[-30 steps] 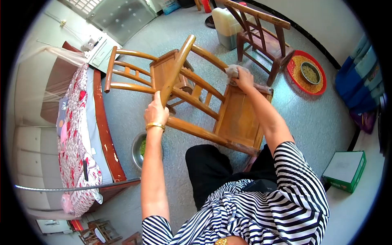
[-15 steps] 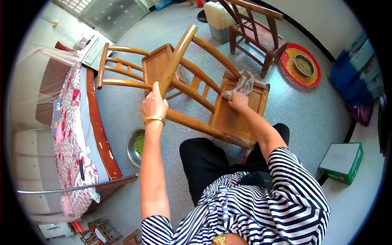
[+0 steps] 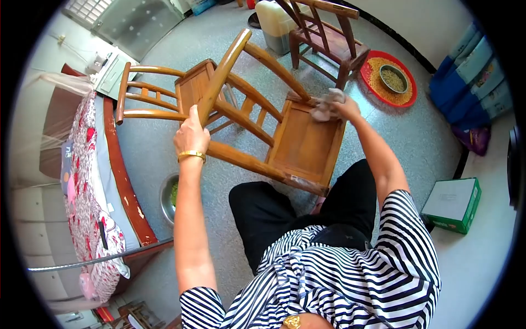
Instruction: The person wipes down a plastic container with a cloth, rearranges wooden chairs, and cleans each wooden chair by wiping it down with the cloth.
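A brown wooden chair (image 3: 304,142) stands in front of me, its backrest reaching toward the left. My left hand (image 3: 192,134), with a gold bracelet at the wrist, is wrapped round the top rail of that backrest. A crumpled grey cloth (image 3: 324,108) lies against the far edge of the seat, and my right hand (image 3: 346,108) is closed on it near the seat's far right corner. Just beyond the backrest on the left stands a second wooden chair (image 3: 192,85).
A darker chair (image 3: 334,44) and a plastic container (image 3: 274,24) stand at the back. Right of them is a red tray (image 3: 408,98) of grains holding a bowl (image 3: 393,79). A metal bowl (image 3: 166,203) sits left, beside the bed (image 3: 90,192); a green box (image 3: 452,205) is at right.
My right hand has moved the cloth from beside the backrest, over the seat, to the seat's far right edge. My left hand keeps its hold on the rail. The view has shifted slightly.
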Tool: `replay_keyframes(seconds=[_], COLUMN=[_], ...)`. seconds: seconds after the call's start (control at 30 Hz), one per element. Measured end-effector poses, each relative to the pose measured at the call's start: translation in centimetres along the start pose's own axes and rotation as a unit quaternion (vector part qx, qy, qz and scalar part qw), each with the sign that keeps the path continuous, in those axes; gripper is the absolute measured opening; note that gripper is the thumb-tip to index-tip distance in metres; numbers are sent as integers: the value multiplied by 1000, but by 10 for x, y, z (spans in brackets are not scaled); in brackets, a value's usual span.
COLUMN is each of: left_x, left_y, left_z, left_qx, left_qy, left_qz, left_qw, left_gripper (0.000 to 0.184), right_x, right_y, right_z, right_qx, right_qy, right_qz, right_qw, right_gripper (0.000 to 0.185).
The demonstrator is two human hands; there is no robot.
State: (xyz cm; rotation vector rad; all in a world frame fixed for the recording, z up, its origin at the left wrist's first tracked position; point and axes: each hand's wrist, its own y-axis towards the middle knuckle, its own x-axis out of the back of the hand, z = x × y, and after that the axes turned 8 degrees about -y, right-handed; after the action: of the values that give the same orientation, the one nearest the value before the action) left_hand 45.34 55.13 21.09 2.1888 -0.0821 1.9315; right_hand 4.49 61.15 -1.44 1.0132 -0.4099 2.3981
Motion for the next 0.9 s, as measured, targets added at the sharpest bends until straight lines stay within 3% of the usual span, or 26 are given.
replay_keyframes(seconds=[0.03,0.07,0.17,0.23,0.27,0.33,0.53,0.67,0.73,0.8,0.9], left_x=[-1,-2,-1,-2,-2,-1,7,8,6,2,3], left_y=[0,1,1,1,1,3,1,2,5,8,7], left_z=[0,0,0,0,1,-2,-10,-11,-9,-5,-6], left_qx=[0,2,5,4,8,10,17,16,17,10,1], left_qy=[4,3,6,5,7,6,28,18,15,-11,-1], left_qz=[1,-7,-11,-6,-7,-8,19,26,27,26,19], left_qw=[1000,1000,1000,1000,1000,1000,999,999,999,1000,1000], left_gripper=[54,55,55,55,55,55,54,53,53,57,57], right_x=[5,7,-19,-18,-29,-49,-48,-48,-52,-53,-56], right_y=[12,16,9,-29,-31,-33,-82,-97,-100,-111,-137], right_z=[-3,-3,-5,37,25,5,10,17,17,22,28], right_qx=[-33,-45,22,-10,-13,53,44,41,27,27,96], right_qy=[-186,-235,-202,-312,-311,-357,-339,-363,-363,-357,-347], right_qz=[-9,36,65,-36,-34,-159,-156,-88,-27,4,77], right_qw=[982,970,977,949,950,919,927,927,931,934,930], right_gripper=[57,61,59,55,55,43,42,37,55,55,55])
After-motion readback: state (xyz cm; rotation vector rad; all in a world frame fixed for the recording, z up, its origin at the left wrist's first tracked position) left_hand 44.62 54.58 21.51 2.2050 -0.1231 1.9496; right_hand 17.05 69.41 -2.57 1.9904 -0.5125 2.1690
